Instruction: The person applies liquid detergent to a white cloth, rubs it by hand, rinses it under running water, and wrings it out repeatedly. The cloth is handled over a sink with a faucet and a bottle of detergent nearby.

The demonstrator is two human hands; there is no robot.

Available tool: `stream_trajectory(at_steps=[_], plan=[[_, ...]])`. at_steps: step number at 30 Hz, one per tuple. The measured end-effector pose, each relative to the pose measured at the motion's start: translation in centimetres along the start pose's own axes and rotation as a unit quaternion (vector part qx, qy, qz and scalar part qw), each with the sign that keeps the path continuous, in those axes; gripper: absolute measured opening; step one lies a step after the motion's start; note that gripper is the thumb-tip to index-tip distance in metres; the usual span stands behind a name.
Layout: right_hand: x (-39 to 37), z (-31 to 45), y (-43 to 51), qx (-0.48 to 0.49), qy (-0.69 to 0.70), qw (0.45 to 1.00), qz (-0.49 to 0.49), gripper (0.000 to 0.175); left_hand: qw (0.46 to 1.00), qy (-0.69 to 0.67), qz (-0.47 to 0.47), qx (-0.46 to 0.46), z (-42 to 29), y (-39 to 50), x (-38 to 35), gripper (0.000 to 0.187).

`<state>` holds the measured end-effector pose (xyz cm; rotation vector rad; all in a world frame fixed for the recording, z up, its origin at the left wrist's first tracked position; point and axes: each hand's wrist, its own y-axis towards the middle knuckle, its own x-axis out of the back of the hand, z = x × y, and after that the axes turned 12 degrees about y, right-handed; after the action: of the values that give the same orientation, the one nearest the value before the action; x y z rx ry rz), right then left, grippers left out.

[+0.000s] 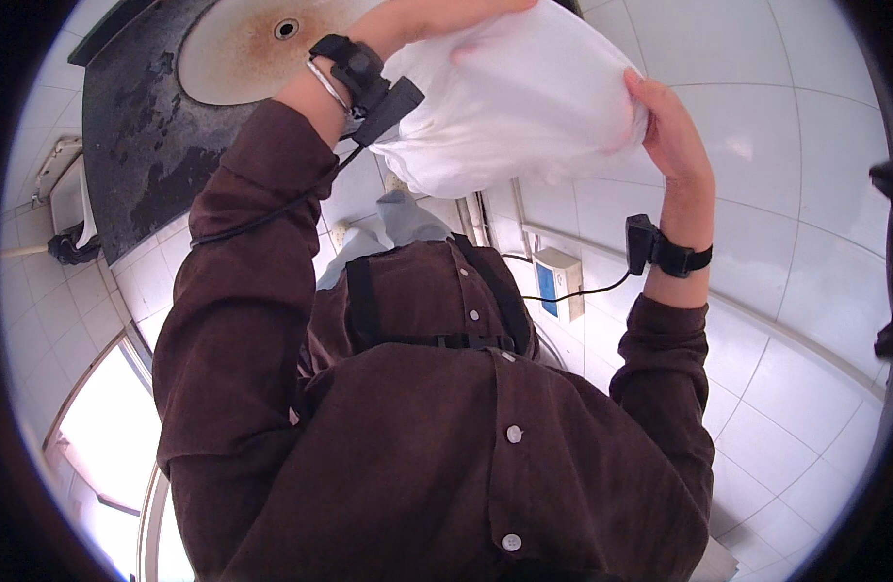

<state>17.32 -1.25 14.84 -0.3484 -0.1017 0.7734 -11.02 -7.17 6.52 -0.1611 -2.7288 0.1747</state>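
A sheer white cloth or thin bag (519, 94) is spread between my two hands at the top of the view, its lower part bunched in folds. My right hand (662, 120) grips its right edge, the thumb in front and the fingers behind. My left hand (483, 9) reaches across its upper left part; some of the fingers lie behind the white material and show through faintly, and the top of the hand is near the picture's rim. Both wrists wear black straps with small cabled devices.
To the left, a dark wet stone counter (137, 145) holds a stained white washbasin (221, 62) with a drain. A white box with a blue panel (559, 284) and pipes are by the tiled wall at right. A urinal-like white fixture (71, 196) and a mop head (74, 247) stand far left.
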Motion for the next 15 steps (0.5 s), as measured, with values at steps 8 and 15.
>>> stream_trajectory(at_steps=[8, 15], plan=[[-0.4, -0.6, 1.1, 0.016, 0.041, 0.995, -0.095, 0.045, 0.976, 0.116, 0.159, -0.093, 0.1, -0.8, 1.4, 0.054], [-0.1, -0.4, 1.5, -0.044, -0.03, 0.998, -0.04, 0.048, 0.98, -0.022, 0.186, -0.061, 1.0, -1.8, 0.7, 0.049]])
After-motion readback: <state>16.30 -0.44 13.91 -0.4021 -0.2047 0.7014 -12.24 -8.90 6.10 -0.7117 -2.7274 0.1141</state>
